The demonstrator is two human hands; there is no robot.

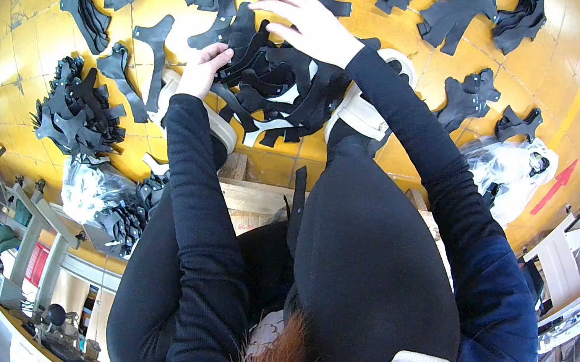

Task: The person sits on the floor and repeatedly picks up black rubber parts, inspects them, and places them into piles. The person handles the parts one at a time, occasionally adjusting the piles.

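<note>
Flat black cut pieces, like fabric or leather, lie in a loose pile (280, 82) on the floor between my feet. My left hand (204, 69) is at the pile's far left edge, thumb and fingers pinched together on the edge of a black cut piece (248, 53). Over the far side of the pile is my right hand (305, 23), with its thumb and fingers apart. Its thumb tip is close to the black pieces; whether it touches them I cannot tell. Pale strips show among the pieces lower in the pile.
Stacks of similar black pieces lie around on the yellow tiled floor (567, 78), including a tall heap (78, 113) at left. Clear plastic bags (93, 188) (513, 172) lie on both sides. White shoes (363, 110) flank the pile. A wooden stool or board (258, 196) is beneath me.
</note>
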